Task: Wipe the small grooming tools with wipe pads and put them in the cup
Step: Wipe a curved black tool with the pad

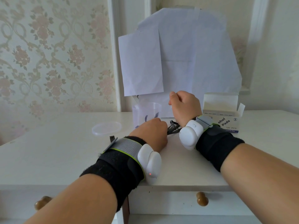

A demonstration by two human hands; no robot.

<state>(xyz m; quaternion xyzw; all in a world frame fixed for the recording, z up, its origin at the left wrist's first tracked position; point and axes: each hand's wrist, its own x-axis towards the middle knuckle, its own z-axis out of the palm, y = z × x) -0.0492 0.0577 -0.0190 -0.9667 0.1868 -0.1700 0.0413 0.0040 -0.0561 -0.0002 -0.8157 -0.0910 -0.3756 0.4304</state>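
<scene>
A: Where are the grooming tools (174, 127)?

B: Lying in a dark pile on the dresser top (48, 151), just right of the clear cup (146, 114), btwn the two wrists. Cup's standing upright, lid (106, 128) lying off to its left.

A: Hands?

B: Left hand (152, 135) is resting low by the pile, knuckles toward cam. Fingers are curling under and out of sight, so can't tell if it's pinching a tool or just touching. Right hand (184, 105) is hovering above the pile, fingers curling in, thumb tip pressing against the forefinger. Looks like it's pinching smth thin, prob a wipe pad, but too small to confirm.

A: Pads box?

B: Alcohol pads box (226, 117) is sitting open at the right, behind the right wrist.

A: Tips for the step?

B: Imo separating one tool from the pile first, holding it firm by one end w/ left, then wrapping the pad round it and drawing along the full length. Cup's close, so dropping in should be easy w/o tipping it.
</scene>
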